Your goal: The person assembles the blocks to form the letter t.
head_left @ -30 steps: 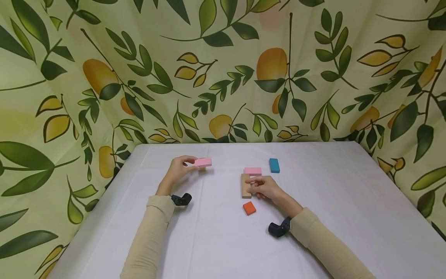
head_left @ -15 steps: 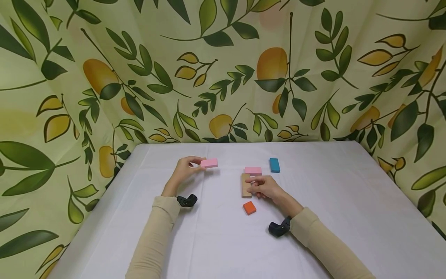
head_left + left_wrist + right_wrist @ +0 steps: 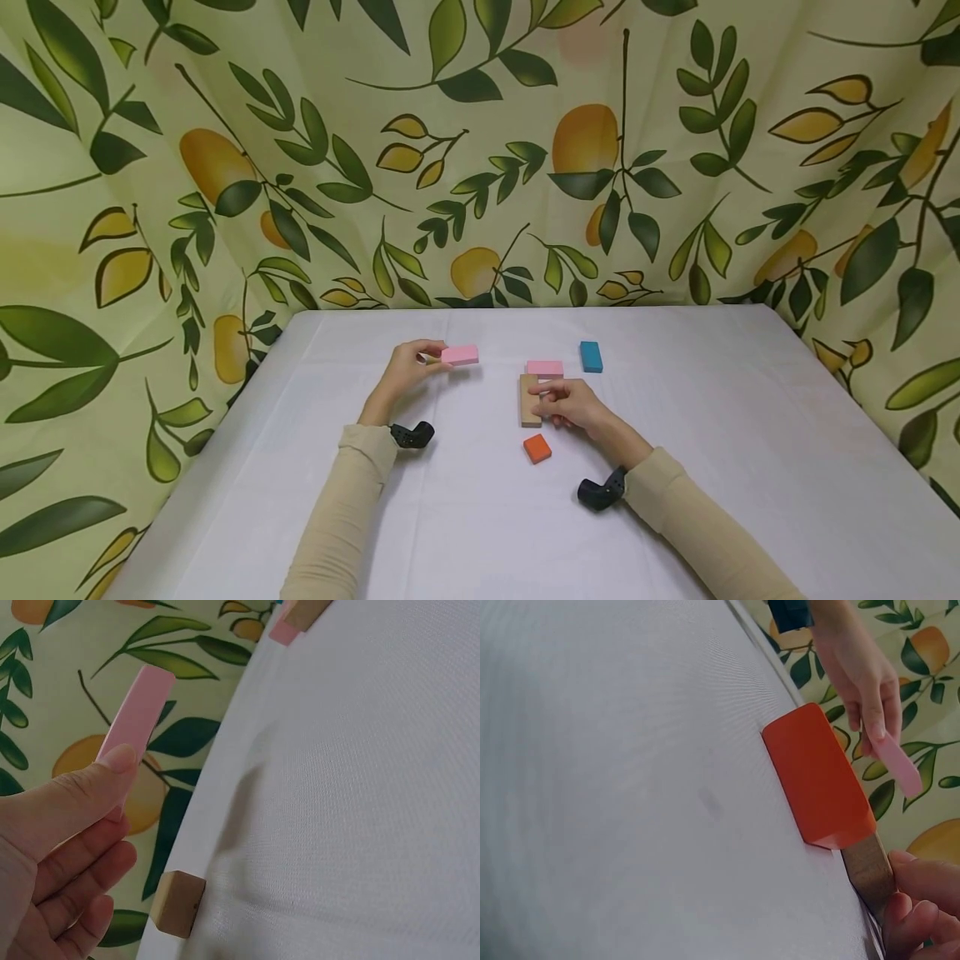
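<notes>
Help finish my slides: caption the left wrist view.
Left hand pinches a pink block, with a wooden block lower in frame.

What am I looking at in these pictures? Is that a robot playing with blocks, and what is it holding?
No robot here: you see a person's left hand and right hand, both bare. The wide picture comes from a camera worn on the head, looking forward and down. The two closer, tilted ones come from cameras worn on the wrists, probably those black things.

On the white cloth lie a blue block, an orange block, a flat pink block and a long wooden block. The left wrist picture also shows a small wooden block.

The left hand pinches a second pink block, up off the cloth. The right hand touches the long wooden block; I can't tell whether it grips it.
</notes>
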### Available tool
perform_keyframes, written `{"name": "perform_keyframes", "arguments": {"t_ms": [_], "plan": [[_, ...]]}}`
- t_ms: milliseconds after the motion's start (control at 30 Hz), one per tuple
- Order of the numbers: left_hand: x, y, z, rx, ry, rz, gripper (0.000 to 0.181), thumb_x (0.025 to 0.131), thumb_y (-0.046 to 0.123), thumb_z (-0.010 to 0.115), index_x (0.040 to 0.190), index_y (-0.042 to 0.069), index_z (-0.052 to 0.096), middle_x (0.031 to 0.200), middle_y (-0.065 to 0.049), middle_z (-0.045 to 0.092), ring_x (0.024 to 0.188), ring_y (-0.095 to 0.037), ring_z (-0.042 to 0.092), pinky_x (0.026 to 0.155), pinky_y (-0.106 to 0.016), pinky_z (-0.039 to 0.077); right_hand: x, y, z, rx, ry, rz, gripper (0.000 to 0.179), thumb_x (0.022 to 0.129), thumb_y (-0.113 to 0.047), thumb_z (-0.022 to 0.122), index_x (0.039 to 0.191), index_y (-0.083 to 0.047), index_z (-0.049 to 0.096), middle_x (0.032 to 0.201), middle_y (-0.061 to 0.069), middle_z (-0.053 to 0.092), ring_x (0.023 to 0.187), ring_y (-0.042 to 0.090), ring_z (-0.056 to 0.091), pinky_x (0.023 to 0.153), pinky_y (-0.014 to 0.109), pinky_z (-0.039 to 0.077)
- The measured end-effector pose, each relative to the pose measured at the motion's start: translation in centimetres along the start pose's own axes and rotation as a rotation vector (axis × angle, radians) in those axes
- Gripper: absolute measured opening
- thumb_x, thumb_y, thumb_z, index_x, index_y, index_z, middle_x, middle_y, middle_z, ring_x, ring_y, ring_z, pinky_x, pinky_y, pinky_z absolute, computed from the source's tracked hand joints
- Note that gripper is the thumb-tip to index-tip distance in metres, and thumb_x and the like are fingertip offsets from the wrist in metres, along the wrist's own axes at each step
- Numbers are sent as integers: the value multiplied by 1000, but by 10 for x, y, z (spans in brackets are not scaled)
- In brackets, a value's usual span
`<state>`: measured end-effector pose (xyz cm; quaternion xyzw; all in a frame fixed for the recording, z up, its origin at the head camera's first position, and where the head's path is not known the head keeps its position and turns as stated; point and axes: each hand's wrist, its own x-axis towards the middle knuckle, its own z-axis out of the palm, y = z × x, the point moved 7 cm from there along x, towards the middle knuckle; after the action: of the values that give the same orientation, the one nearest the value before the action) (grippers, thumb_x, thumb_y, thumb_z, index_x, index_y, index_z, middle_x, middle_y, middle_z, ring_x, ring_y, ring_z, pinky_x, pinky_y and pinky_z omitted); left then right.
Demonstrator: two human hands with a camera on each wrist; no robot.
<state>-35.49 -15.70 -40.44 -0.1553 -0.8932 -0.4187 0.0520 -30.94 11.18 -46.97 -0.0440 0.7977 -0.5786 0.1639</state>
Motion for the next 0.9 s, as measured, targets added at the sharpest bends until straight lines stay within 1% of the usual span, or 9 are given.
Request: {"name": "perform_keyframes", "arguments": {"t_ms": [300, 533, 767, 833, 900], "plan": [[2, 3, 6, -11, -14, -11, 36, 80, 13, 77, 111, -2, 68, 109, -20, 71, 102, -33, 67, 88, -42, 52, 0, 0, 0, 0, 1, 0, 40, 84, -10, 72, 122, 1, 64, 67, -6, 51, 51, 8, 44, 46, 18, 32], [4, 3, 12, -33, -30, -26, 35, 81, 13, 76, 112, -2, 68, 111, -21, 70, 104, -34, 65, 91, -44, 52, -1, -1, 0, -14, -3, -18, 40, 83, -10, 73, 120, 1, 64, 67, -6, 51, 51, 8, 45, 46, 19, 33], [5, 4, 15, -39, -29, -19, 35, 81, 14, 77, 112, -1, 68, 110, -20, 71, 104, -33, 65, 91, -43, 53, 0, 1, -1, -19, 15, 10, 40, 83, -13, 74, 120, -2, 65, 68, -6, 54, 52, 9, 46, 47, 19, 34], [5, 4, 15, -39, -27, -23, 35, 81, 14, 77, 111, -1, 69, 110, -20, 71, 104, -32, 65, 91, -43, 52, -1, 1, -2, -23, 14, 9, 41, 84, -14, 73, 122, -2, 64, 68, -7, 55, 52, 9, 47, 47, 19, 35], [5, 6, 15, -36, -26, -24, 35, 81, 14, 77, 111, 0, 69, 109, -19, 71, 104, -31, 65, 91, -42, 52, -2, 0, -2, -33, 3, -11, 42, 85, -14, 72, 124, -1, 62, 68, -7, 55, 52, 9, 47, 47, 19, 36]]}}
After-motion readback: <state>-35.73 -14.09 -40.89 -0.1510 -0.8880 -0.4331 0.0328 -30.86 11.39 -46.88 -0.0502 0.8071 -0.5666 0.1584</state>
